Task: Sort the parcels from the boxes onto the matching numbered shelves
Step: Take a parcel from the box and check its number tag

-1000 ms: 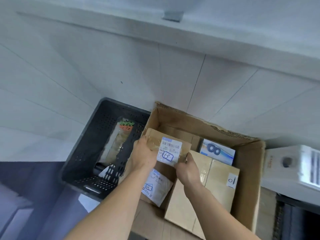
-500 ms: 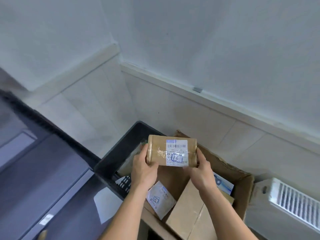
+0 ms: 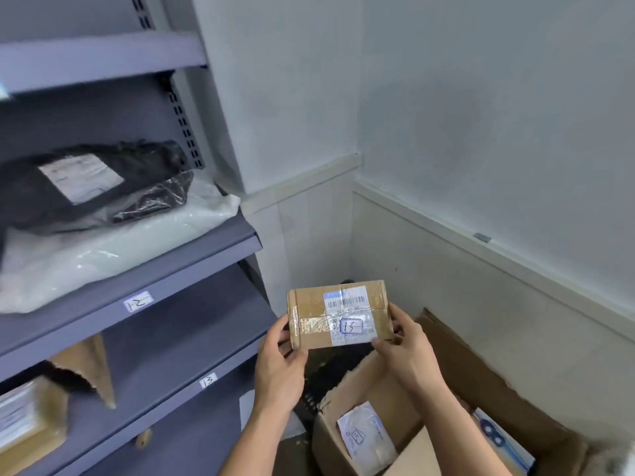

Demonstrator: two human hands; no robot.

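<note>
Parcel marked 13 (image 3: 338,314), head view: a small rectangular packet of brown cardboard, banded with glossy clear tape and bearing a white barcode label with the number handwritten in a blue frame, is held in the air above the cardboard box (image 3: 498,389) and just beside the grey metal shelving. Both hands are clamped on it: the left hand (image 3: 280,369) pinches its left end, and the right hand (image 3: 410,355) pinches its lower right corner. The shelf tagged 13 (image 3: 165,355) lies to the left, its paper tag (image 3: 208,380) on the front lip, and it already carries a taped brown carton (image 3: 27,424). The shelf above, tagged 12 (image 3: 138,301), holds a crinkled black plastic bag (image 3: 92,180) on a soft white plastic bag (image 3: 137,242). Judged from this, the parcel has been lifted and read but not yet placed. More sorting remains, since the torn-edged box holds a flat white packet (image 3: 366,438) and other items.
</note>
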